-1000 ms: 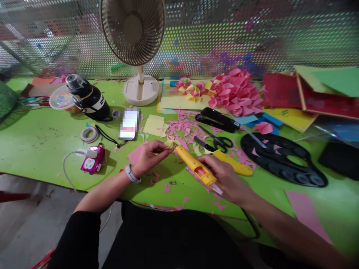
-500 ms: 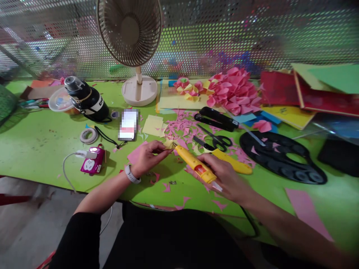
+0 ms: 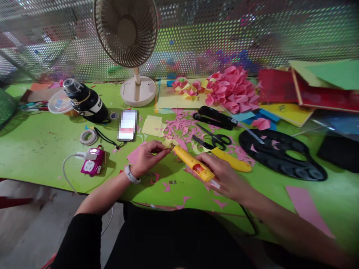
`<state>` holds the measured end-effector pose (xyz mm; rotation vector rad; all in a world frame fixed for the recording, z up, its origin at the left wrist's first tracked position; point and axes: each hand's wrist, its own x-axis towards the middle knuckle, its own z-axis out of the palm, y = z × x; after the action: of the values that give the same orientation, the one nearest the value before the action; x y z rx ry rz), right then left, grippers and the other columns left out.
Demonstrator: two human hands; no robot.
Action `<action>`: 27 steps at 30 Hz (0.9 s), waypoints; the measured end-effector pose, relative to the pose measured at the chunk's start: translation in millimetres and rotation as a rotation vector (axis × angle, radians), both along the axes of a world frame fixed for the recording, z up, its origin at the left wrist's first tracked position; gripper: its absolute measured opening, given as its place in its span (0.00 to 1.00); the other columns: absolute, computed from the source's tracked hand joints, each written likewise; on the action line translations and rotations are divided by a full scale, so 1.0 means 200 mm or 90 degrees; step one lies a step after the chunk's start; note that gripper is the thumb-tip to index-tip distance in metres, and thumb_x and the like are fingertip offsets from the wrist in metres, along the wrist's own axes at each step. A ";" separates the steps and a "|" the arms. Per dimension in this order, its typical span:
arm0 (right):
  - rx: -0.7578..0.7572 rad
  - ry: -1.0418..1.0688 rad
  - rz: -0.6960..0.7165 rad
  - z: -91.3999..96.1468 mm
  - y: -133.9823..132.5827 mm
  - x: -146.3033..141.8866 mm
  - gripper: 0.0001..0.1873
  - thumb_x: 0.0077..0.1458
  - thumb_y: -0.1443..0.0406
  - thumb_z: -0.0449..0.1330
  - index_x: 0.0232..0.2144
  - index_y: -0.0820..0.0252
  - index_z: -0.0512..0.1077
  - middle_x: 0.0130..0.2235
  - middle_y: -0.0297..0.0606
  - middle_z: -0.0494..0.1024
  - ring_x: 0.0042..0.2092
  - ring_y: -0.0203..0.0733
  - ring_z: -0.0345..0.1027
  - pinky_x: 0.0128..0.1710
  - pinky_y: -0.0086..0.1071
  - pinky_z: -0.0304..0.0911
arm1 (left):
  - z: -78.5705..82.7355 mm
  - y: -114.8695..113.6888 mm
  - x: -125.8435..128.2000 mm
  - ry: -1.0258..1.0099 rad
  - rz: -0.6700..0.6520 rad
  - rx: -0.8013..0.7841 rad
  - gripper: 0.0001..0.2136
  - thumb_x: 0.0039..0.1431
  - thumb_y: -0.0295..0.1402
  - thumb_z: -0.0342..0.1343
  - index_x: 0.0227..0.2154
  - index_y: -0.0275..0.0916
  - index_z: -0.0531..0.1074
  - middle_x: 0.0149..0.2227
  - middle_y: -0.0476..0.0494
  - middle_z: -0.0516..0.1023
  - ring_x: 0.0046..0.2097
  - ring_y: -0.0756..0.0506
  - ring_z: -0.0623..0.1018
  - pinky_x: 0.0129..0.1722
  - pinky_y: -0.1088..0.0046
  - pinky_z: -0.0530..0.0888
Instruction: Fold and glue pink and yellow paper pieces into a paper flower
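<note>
Paper (image 3: 168,142), a small yellow piece, is pinched between the thumb and fingers of the left hand (image 3: 150,156) near the middle of the head view, just above the green table (image 3: 33,149). That grip is closed on the piece at its near side. The right hand (image 3: 224,175) wraps around a yellow glue gun (image 3: 193,161), its grip firm about the body, with the metal nozzle pointing up and left to the yellow piece; whether the tip touches it cannot be told. A pale stick (image 3: 215,184) juts from the rear of the gun.

Beside the left hand lies a pink sheet (image 3: 136,152), partly covered by the fingers. Beyond it are a phone (image 3: 128,127) and overlapping pale yellow squares (image 3: 153,126). Pink scraps (image 3: 182,126) spread across the surface past the nozzle, with black scissors (image 3: 222,141) and a black stapler (image 3: 215,118) to their right. A yellow-handled tool (image 3: 234,160) rests just beyond the right hand, and a black palette (image 3: 276,158) lies farther right. At the back, pink paper petals (image 3: 235,89) are heaped near a standing fan (image 3: 137,91). A dark bottle (image 3: 88,104) leans to the left on the far left side, behind a roll of tape (image 3: 88,137).
</note>
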<state>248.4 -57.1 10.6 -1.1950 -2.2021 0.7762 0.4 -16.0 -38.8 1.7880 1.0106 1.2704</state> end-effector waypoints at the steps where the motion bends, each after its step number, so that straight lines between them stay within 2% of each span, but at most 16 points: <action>1: -0.003 0.001 0.000 0.00 0.00 0.00 0.14 0.64 0.52 0.56 0.35 0.55 0.66 0.25 0.33 0.74 0.24 0.38 0.66 0.24 0.31 0.55 | 0.00 0.00 0.00 0.000 0.000 -0.003 0.06 0.58 0.33 0.65 0.30 0.36 0.74 0.30 0.47 0.77 0.30 0.53 0.75 0.28 0.79 0.71; 7: 0.007 -0.005 -0.005 0.00 0.00 0.01 0.12 0.64 0.54 0.56 0.35 0.55 0.65 0.26 0.34 0.74 0.24 0.38 0.66 0.24 0.31 0.55 | 0.00 0.00 0.00 0.007 -0.004 -0.010 0.07 0.58 0.34 0.65 0.30 0.37 0.75 0.30 0.47 0.77 0.30 0.53 0.75 0.27 0.80 0.71; 16: 0.010 -0.010 0.043 0.02 0.01 0.02 0.08 0.65 0.58 0.54 0.37 0.55 0.64 0.27 0.36 0.75 0.26 0.39 0.67 0.25 0.32 0.56 | -0.01 0.01 0.00 0.009 -0.001 0.001 0.06 0.58 0.33 0.65 0.30 0.37 0.75 0.30 0.47 0.77 0.30 0.53 0.76 0.28 0.79 0.72; 27: -0.003 -0.026 0.012 0.01 0.00 0.02 0.09 0.63 0.57 0.56 0.35 0.55 0.64 0.27 0.36 0.75 0.26 0.39 0.67 0.25 0.32 0.55 | 0.00 0.00 0.00 -0.003 -0.005 -0.036 0.07 0.57 0.35 0.65 0.30 0.37 0.76 0.30 0.47 0.77 0.29 0.53 0.75 0.26 0.80 0.71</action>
<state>252.0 -56.8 13.4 -1.2049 -2.2489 0.7707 1.2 -16.8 -38.2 1.7437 1.0249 1.2288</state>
